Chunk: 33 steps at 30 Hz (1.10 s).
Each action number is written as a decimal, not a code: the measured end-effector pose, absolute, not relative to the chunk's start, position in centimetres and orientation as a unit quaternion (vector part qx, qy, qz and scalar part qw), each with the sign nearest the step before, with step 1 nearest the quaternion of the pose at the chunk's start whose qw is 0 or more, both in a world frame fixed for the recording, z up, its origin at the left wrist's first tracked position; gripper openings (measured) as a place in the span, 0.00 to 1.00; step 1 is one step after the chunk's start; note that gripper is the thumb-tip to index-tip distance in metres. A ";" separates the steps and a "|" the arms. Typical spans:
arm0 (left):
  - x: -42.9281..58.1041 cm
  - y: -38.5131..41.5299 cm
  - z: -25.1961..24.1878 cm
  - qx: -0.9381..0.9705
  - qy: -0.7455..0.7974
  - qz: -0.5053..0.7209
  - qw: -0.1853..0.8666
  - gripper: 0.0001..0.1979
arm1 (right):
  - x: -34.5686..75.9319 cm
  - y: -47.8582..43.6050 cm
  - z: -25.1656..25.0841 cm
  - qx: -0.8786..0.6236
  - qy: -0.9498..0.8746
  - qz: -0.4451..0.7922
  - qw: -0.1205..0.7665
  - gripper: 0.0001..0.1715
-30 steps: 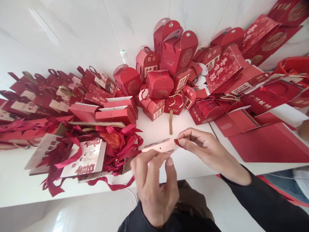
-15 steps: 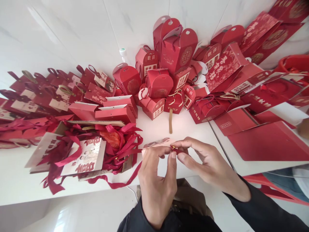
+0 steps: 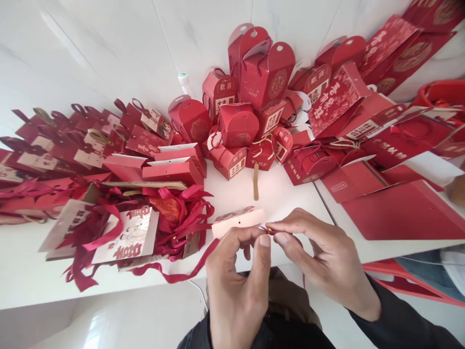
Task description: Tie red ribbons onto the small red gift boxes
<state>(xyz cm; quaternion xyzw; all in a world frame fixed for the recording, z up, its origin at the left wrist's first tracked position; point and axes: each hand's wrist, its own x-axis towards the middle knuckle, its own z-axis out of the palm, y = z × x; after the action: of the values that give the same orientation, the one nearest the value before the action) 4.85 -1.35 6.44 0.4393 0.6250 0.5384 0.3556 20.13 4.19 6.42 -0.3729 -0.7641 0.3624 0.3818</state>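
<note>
Left hand point(image 3: 236, 286) pinches the pale card point(image 3: 238, 221) over the white desk point(image 3: 283, 194). Right hand point(image 3: 319, 257) has its fingers point(image 3: 281, 227) pressed on a red ribbon end point(image 3: 264, 229), touching the card's edge.

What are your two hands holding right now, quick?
Left hand: closed, pinching the pale card.
Right hand: closed, pinching the red ribbon end.

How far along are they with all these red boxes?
Many finished red boxes are heaped at the back. In hand: the left hand holds a pale punched card while the right hand pinches a red ribbon tip beside it. Seemingly left: a tangle of ribbons and flat bags.
</note>
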 end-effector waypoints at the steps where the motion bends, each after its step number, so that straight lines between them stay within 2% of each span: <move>1: 4.8 -1.3 6.5 0.436 0.625 0.530 0.374 0.08 | 20.1 4.1 6.3 -0.376 -0.764 0.356 0.385 0.14; 8: 4.5 -1.1 7.1 0.353 0.550 0.539 0.531 0.14 | 19.8 3.8 6.1 -0.376 -0.777 0.323 0.388 0.11; 12: 4.7 -1.1 6.8 0.320 0.509 0.571 0.558 0.14 | 19.5 3.6 6.2 -0.400 -0.722 0.415 0.384 0.07; 15: 4.7 -1.2 6.5 0.325 0.506 0.584 0.546 0.13 | 19.3 3.5 6.3 -0.398 -0.671 0.495 0.382 0.07; 20: 4.3 -1.3 6.2 0.344 0.544 0.569 0.511 0.09 | 19.6 3.6 6.3 -0.396 -0.692 0.477 0.370 0.08; 28: 3.8 -1.7 5.9 0.440 0.579 0.557 0.400 0.05 | 20.8 5.0 6.6 -0.405 -0.647 0.591 0.259 0.14; 31: 3.6 -2.2 5.7 0.473 0.586 0.549 0.363 0.04 | 21.2 5.0 6.8 -0.432 -0.658 0.552 0.277 0.13; 33: 3.8 -2.6 5.3 0.499 0.598 0.551 0.299 0.04 | 21.4 4.5 6.9 -0.441 -0.670 0.542 0.249 0.14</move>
<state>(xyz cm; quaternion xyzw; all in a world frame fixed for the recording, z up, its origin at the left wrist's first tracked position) 3.84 -2.60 5.27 0.4991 0.5979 0.5511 0.2994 21.40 4.47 6.92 -0.4414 -0.6703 0.5418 0.2494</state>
